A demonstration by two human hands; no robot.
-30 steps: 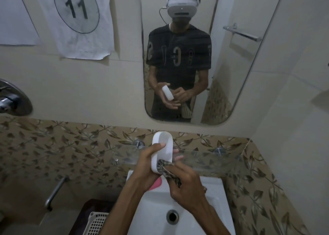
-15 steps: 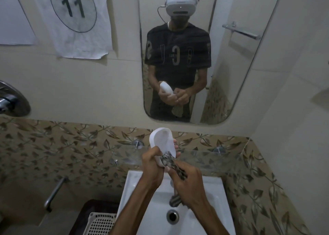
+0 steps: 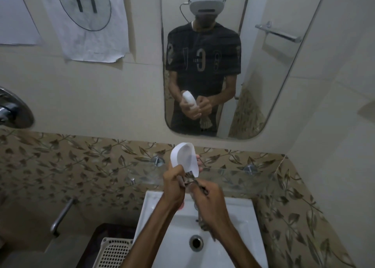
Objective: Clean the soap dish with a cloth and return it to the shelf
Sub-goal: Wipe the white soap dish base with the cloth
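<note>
My left hand (image 3: 175, 183) grips the lower end of a white oval soap dish (image 3: 185, 158), held upright above the sink with its hollow side facing me. My right hand (image 3: 209, 199) grips a dark patterned cloth (image 3: 189, 178) bunched against the dish's lower edge; the rest of the cloth hangs down below my hand toward the basin. The glass shelf (image 3: 233, 176) runs along the wall just behind the dish.
A white sink (image 3: 239, 223) with a round drain (image 3: 196, 242) lies below my hands. A mirror (image 3: 223, 64) hangs above the shelf. A white plastic basket (image 3: 115, 251) sits lower left, beside a metal pipe (image 3: 61, 217). A paper marked 11 is on the wall.
The dish has turned from edge-on to show its hollow side and risen slightly. My right hand with the cloth has slid from the dish's side to its lower edge.
</note>
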